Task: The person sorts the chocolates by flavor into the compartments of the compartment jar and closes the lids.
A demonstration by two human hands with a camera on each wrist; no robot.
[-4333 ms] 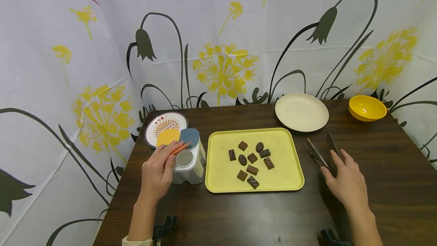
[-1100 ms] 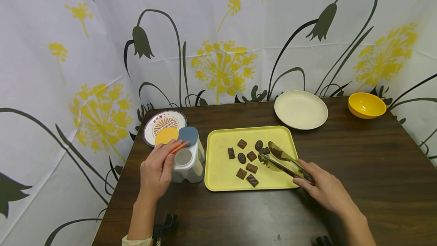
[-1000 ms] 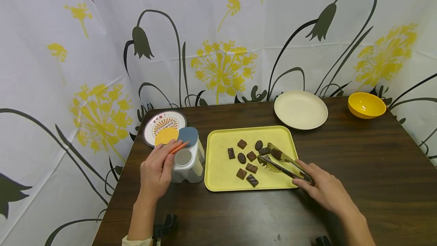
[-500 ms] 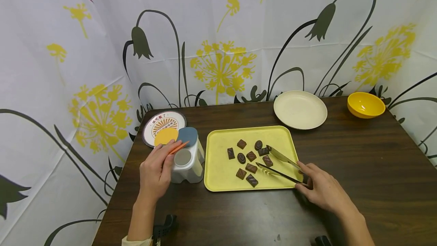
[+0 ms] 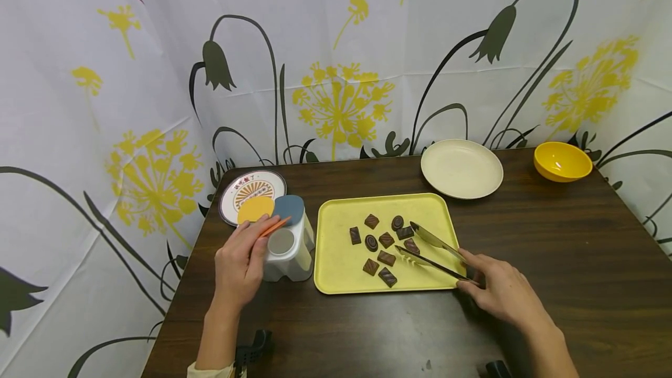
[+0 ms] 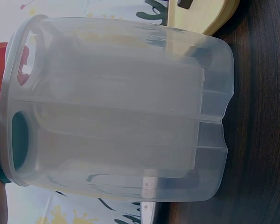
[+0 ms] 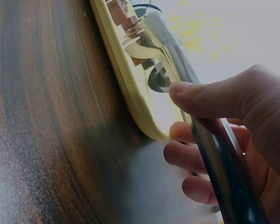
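Observation:
My left hand (image 5: 238, 264) pinches the raised orange lid (image 5: 276, 227) of a translucent container (image 5: 286, 267) with several coloured lids. The round opening beneath that lid is exposed. On the yellow tray (image 5: 336, 273) lie several chocolates, some square, some oval. Metal tongs (image 5: 431, 239) are held by my right hand (image 5: 506, 290), thumb on one arm and fingers on the other. Their arms stand spread over the tray's right part, on either side of a brown striped chocolate (image 5: 412, 246). In the right wrist view the tongs (image 7: 224, 163) run past the tray's corner.
A patterned plate (image 5: 228, 206) lies behind the container at the left. At the back right are a cream plate (image 5: 462, 169) and a yellow bowl (image 5: 563, 162). A flower-printed cloth (image 5: 336, 28) hangs behind the dark wooden table (image 5: 367, 337).
My right hand has carried the tongs leftward from beside the tray to over the chocolates. The tong arms have spread wider in the last second. The left hand still holds the orange lid.

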